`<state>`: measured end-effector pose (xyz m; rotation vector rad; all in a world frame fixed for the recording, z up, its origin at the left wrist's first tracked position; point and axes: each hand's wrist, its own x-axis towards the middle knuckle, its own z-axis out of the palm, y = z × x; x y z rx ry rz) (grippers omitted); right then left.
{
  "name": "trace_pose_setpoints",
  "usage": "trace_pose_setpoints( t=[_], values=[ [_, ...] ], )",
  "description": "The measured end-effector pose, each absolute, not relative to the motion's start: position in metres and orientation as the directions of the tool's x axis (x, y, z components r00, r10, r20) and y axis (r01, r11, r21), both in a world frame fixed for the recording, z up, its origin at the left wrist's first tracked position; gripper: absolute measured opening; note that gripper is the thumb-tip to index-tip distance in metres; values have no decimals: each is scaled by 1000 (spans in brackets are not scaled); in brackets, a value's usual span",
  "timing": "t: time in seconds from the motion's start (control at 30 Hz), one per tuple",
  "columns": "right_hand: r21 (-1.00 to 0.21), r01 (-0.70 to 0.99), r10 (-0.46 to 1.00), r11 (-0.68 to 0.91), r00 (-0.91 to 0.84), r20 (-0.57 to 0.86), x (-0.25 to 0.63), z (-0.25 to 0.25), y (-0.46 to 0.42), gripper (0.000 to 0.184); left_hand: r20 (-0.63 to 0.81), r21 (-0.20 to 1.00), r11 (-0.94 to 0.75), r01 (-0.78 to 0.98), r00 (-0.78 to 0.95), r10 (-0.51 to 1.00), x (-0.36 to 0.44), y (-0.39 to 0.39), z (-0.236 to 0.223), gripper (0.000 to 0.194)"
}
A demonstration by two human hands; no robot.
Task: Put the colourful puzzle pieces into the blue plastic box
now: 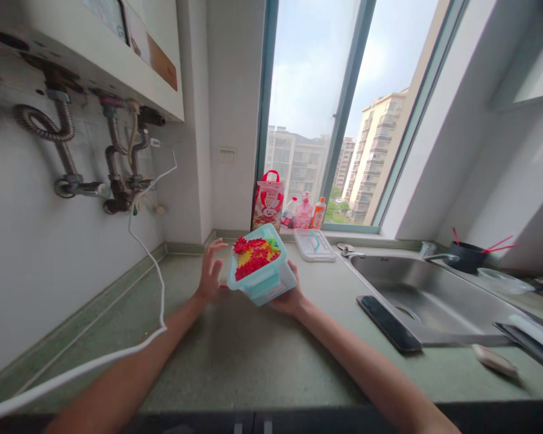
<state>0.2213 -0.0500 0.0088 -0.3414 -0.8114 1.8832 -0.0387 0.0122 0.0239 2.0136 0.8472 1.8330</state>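
My right hand [294,294] grips a pale blue plastic storage box [269,288] from its right side and underneath, holding it tilted above the counter. Inside lie many small red, yellow and green-blue pieces [257,256] that look like toy building bricks. Just left of the box, my left hand [210,271] has its fingers apart and holds nothing. A small bit of red shows below the box near the left hand, too little to name. The clear lid [314,244] with a light blue handle lies flat on the counter behind.
A black phone [389,323] lies beside the steel sink [416,301] on the right. On the windowsill stand a red-handled bag [269,202] and several bottles [304,212]. A white cable [160,289] hangs across the left. A dark pot [466,256] stands beyond the sink.
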Motion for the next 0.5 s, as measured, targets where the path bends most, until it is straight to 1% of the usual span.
trace_pose_setpoints(
  t=[0.03, 0.07, 0.17, 0.23, 0.3, 0.4, 0.5],
  values=[
    [-652, -698, 881, -295, -463, 97, 220, 8, -50, 82, 722, 687, -710, 153, -39, 690, -47, 26, 19, 78],
    [-644, -692, 875, -325, -478, 73, 219, 7, -50, 82, 603, 797, -600, 68, -32, 797, -56, 40, 14, 78],
    [-654, -657, 863, -376, -505, 10, 213, 6, -46, 84, 409, 912, -409, -4, 2, 912, -76, 69, 0, 87],
    [-666, -643, 866, -378, -501, -8, 204, 6, -40, 86, 329, 944, -328, -44, 31, 944, -84, 79, -6, 91],
    [-677, -634, 867, -374, -499, -11, 193, 8, -32, 87, 292, 954, -287, -88, 60, 954, -89, 82, -9, 89],
    [-701, -590, 850, -400, -526, -43, 172, 15, -17, 86, 296, 946, -276, -168, 105, 949, -97, 81, -9, 87],
    [-738, -501, 826, -452, -547, -134, 152, 24, -1, 84, 298, 919, -242, -310, 147, 943, -105, 80, -8, 88]
  ],
)
